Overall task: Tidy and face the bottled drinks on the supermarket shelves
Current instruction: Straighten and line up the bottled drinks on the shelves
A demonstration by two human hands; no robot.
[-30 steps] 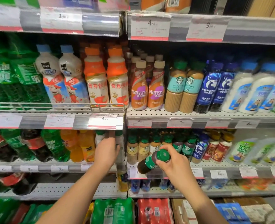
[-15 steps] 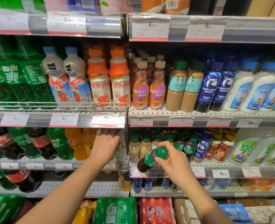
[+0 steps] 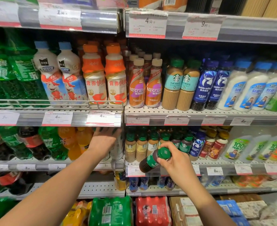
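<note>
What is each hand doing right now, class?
Left hand: open, reaching into the shelf.
Right hand: holding a dark bottle by its green cap.

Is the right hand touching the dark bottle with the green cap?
Touching. The head view shows the right hand gripping the dark coffee bottle by its green cap.

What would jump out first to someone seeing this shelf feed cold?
Front and centre, the right hand grips a dark green-capped coffee bottle, tilted, in front of the lower coffee row. The left hand reaches under the shelf edge toward the white bottles beside the orange sodas. Above, the orange-capped milk drinks stand out brightly, faced forward.
</note>
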